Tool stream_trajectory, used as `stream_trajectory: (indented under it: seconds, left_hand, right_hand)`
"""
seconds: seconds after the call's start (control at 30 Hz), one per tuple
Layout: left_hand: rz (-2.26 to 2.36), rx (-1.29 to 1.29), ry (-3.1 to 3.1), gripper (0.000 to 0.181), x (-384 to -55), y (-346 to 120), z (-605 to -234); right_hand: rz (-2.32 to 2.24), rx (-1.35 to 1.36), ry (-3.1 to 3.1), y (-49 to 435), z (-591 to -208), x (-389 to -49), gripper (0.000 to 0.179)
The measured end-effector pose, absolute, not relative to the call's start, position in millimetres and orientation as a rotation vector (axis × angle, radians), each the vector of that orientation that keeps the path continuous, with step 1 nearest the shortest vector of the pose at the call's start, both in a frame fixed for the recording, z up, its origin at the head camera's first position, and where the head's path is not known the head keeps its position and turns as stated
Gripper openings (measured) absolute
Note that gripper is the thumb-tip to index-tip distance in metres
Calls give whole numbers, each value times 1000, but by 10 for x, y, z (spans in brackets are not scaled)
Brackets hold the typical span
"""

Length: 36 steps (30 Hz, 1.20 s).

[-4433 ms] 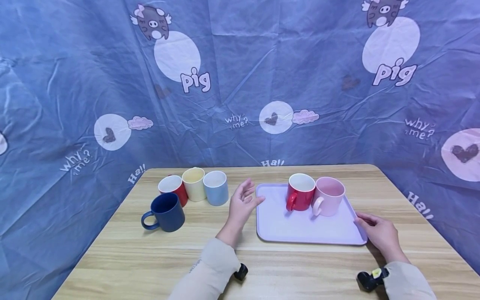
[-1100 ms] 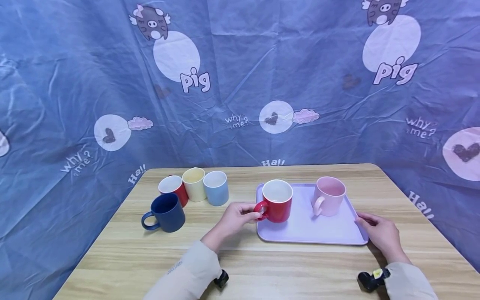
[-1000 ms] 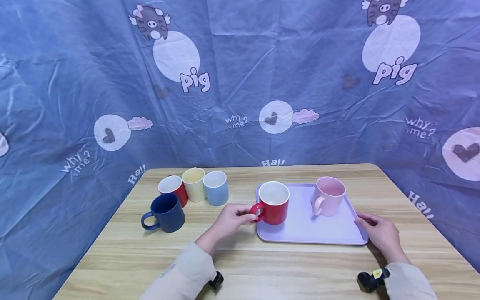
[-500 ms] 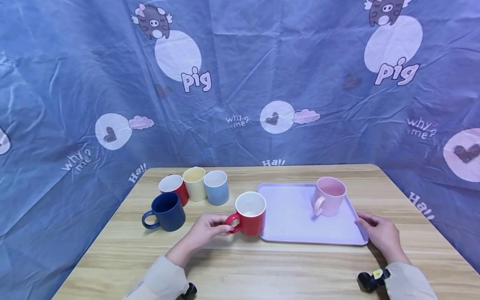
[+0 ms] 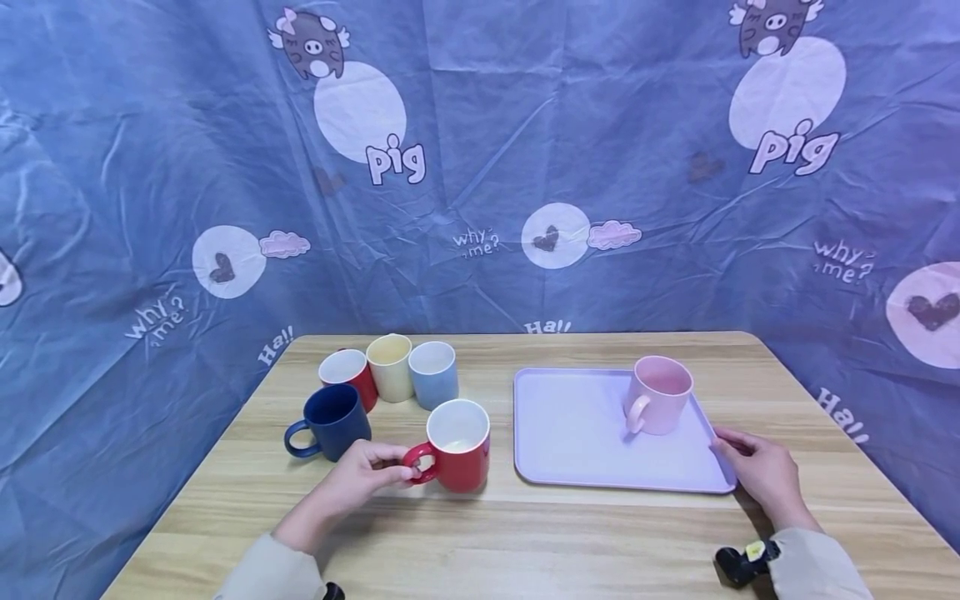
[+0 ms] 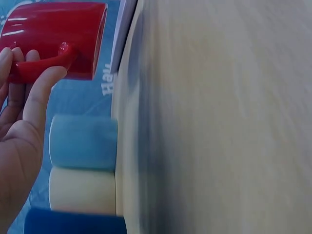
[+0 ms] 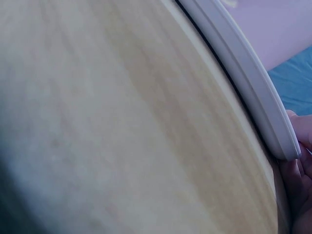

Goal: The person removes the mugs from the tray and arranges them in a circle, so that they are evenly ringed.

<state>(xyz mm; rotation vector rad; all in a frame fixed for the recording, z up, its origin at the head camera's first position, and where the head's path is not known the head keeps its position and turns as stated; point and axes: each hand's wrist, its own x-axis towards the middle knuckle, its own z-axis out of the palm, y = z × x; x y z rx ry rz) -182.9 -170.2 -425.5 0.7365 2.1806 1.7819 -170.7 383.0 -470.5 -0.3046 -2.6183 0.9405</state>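
Red mug (image 5: 463,467) shifted leftward, fingers (image 5: 388,452) pinching handle (image 6: 43,66)

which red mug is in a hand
The nearer red mug, its handle pinched by the left hand; the other red mug stands behind the dark blue mug.

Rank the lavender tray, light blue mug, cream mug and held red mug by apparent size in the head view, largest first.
1. Lavender tray
2. Held red mug, though it is nearer the camera
3. Light blue mug and cream mug: too alike to rank
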Motion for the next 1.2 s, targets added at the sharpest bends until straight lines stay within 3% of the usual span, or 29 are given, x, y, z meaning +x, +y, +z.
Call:
stream_trajectory:
  seconds: [0.5,0.63,1.2]
  left_hand:
    - [1800,865,2106,27,-1778,-2196,-4322]
    - [1827,856,2082,17,-1767,-2320,-4338]
    - [1894,753,2035,25,-1767,-2679,-4424]
  right_hand:
    - [950,-313,-2622,3821,-4694,-1720,38]
    - [953,-308,-2615,3813,-4689,-1712,37]
    - [961,-315,-2619,3818,-4689,-1703,40]
